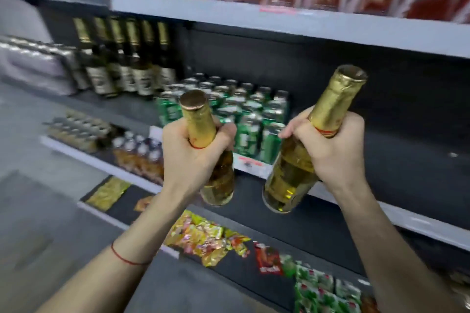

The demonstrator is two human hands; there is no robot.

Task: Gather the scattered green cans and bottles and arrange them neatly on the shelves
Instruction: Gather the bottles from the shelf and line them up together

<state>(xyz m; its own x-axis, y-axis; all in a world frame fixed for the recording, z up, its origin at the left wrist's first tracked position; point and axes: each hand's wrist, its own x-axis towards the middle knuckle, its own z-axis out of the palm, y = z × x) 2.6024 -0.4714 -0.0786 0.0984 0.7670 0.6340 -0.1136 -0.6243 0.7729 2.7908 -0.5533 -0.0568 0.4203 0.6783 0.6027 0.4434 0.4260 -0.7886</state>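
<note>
Head view shows each hand clenched round the gold-foil neck of a bottle: the left hand [189, 157] grasps the left bottle [203, 150], the right hand [333, 150] the right bottle [300, 157], both in the air before the middle shelf [419, 226]. Green cans [244, 119] stand packed on that shelf just behind the bottles. Held only by slick foil necks, either bottle could slip and break, I judge; swung inward they could knock together, or topple the front cans. Snack packets [203, 236] lie below. Blur leaves no label or price tag readable.
</note>
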